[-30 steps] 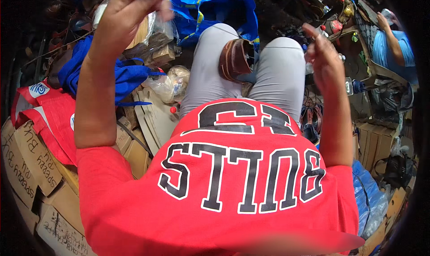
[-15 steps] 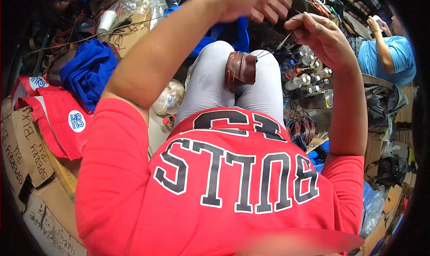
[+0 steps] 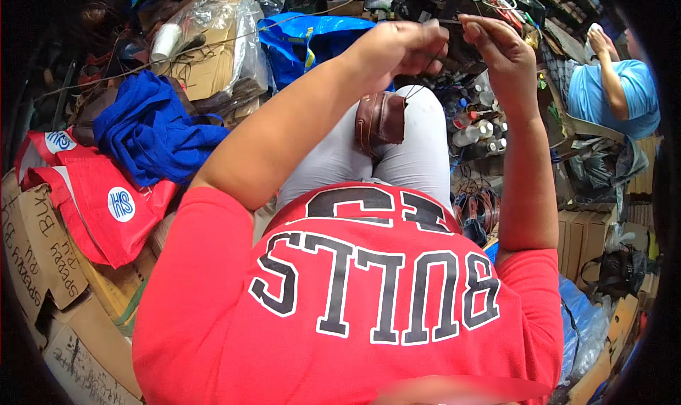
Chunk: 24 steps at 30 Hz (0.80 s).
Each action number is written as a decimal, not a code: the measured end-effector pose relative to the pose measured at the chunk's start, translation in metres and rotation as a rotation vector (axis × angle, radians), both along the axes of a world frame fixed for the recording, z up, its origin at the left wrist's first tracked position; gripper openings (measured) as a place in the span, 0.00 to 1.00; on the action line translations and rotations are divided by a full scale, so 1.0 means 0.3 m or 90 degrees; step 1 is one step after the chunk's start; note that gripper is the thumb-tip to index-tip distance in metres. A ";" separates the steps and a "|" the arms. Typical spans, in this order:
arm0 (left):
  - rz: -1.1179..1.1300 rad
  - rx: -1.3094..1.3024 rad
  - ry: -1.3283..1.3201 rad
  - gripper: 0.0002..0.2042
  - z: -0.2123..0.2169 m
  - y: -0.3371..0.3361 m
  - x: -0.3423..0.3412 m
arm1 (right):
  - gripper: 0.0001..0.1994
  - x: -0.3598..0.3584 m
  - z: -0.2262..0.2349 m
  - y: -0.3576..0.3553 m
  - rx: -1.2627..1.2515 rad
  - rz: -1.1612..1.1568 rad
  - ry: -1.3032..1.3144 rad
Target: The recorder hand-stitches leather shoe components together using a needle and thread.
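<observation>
Taking the brown leather piece [image 3: 381, 120] clamped between the grey-trousered knees as the landmark: far to its left lie cardboard boxes [image 3: 42, 256] and a red bag [image 3: 106, 199], with a blue cloth [image 3: 152, 132] heaped just above the bag. Up and left of the leather, a clear plastic sheet [image 3: 241, 43] covers more cardboard, and a blue sack [image 3: 312, 40] sits directly behind the knees. Just above the leather, the left hand [image 3: 401, 47] is curled nearly closed, fingertips pinched on a thin dark thread [image 3: 415, 87] that runs down to the leather's top edge (the thread is fine and hard to follow all the way). Up and right of the leather, the right hand [image 3: 500, 47] is raised, thumb and forefinger pressed together on something slim; whether it is a needle or the same thread I cannot tell. The two hands are near each other but apart. Right of the leather, small white-capped bottles [image 3: 479, 128] cluster on the floor, and below them lie dark coiled straps [image 3: 479, 210]. Far right, another person in a blue shirt [image 3: 610, 96] sits with a hand lifted to the head.
</observation>
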<state>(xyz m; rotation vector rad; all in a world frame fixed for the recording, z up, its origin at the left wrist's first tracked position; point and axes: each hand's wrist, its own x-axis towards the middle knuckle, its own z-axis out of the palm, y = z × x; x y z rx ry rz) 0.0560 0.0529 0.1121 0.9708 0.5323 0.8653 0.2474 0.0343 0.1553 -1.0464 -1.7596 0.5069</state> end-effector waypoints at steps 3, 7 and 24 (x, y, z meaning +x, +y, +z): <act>0.138 -0.033 -0.125 0.13 0.025 0.046 0.048 | 0.09 -0.060 -0.034 0.005 0.012 0.018 0.034; 0.033 -0.160 -0.533 0.20 -0.061 0.158 -0.029 | 0.13 -0.115 -0.130 -0.027 -0.152 0.178 0.547; 0.615 0.060 0.070 0.09 -0.115 0.303 -0.774 | 0.19 0.020 -0.443 -0.423 -0.589 0.223 0.384</act>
